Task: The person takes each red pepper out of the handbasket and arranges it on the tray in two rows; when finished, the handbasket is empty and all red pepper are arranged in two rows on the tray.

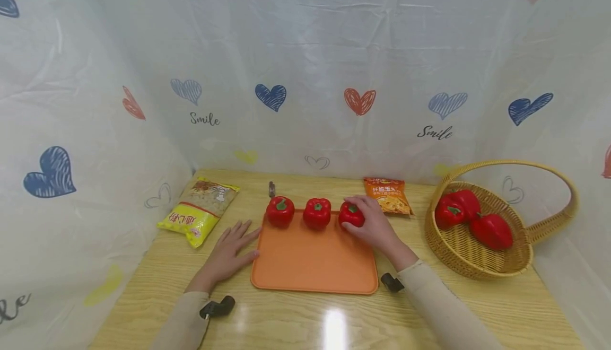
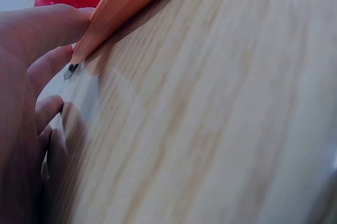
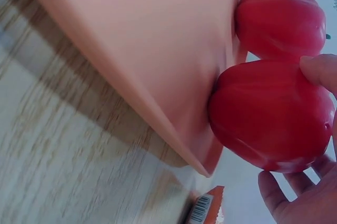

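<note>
Right hand (image 1: 374, 225) curled round a red bell pepper (image 1: 349, 218) at the back-right corner of the orange tray (image 1: 315, 262), left hand (image 1: 231, 249) spread against its edge: I'm placing, I judge, and next calls for gentle release.

Free room over orange tray (image 1: 312, 262), red peppers (image 1: 317, 215) along its back

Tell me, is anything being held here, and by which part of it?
Yes: the right grip holds the tray's rightmost red pepper by its upper sides. The left grip holds nothing, just touching the tray's edge.
</note>
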Available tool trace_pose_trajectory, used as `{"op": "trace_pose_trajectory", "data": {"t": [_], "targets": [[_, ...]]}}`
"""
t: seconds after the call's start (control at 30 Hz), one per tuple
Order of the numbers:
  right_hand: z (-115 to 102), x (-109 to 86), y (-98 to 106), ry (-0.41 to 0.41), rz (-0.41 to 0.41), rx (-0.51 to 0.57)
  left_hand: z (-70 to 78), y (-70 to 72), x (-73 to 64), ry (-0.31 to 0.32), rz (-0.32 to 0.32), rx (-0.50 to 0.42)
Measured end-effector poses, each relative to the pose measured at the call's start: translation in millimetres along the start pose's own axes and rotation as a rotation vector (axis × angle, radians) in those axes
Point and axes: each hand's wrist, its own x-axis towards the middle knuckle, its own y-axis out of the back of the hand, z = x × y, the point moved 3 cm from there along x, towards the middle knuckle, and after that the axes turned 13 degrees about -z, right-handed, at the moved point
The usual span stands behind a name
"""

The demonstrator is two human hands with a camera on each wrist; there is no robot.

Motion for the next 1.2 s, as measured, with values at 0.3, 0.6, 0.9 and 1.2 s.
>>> {"op": "trace_pose_trajectory", "data": {"t": [0.3, 0.6, 0.9, 1.2], "targets": [[2, 0.3, 1, 0.013, 0.006, 0.018, -2.5, -1.7, 0.4, 0.011, -0.005, -0.003], [3, -5.5, 6, 0.001, 0.004, 0.004, -3.3, -2.6, 1.2, 0.017, -0.014, -0.004], [6, -16.9, 17, 0.017, 0.025, -0.044, -3.8, -2.3, 1.3, 0.018, -0.019, -0.01], [14, -29.5, 23, 0.04, 0.038, -0.037, -2.6, -1.5, 0.8, 0.015, -0.012, -0.01]]}}
